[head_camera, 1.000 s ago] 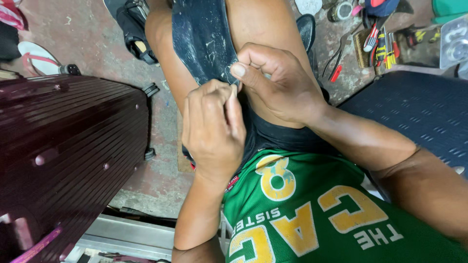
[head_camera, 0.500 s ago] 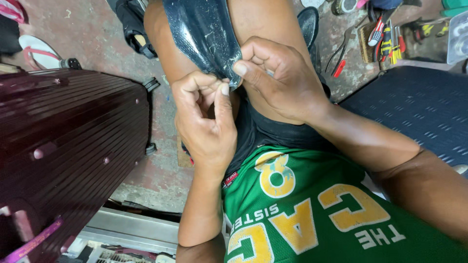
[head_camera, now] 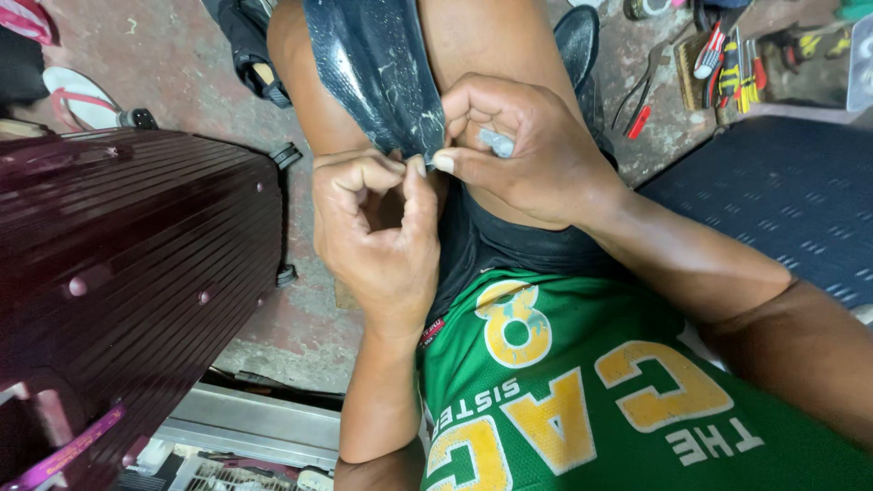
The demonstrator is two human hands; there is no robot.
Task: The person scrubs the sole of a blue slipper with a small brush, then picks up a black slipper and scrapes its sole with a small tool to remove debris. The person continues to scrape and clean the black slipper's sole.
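Pinching dark sheet [head_camera: 382, 73]: left hand [head_camera: 377, 241], right hand [head_camera: 527, 150] grips clamped | maroon suitcase [head_camera: 127, 264] left | tools [head_camera: 718, 59] right

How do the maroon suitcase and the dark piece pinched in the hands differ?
The maroon suitcase is large, rigid and ribbed, and stands on the floor untouched. The dark piece is thin, scuffed with pale marks, lies along the person's lap, and both the left hand and right hand pinch its edge. Both look glossy.

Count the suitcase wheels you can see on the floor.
2. One wheel sits at the top corner of the maroon suitcase, by the person's knee; the other wheel is lower along the same edge, near the left hand. More may be hidden under the case.
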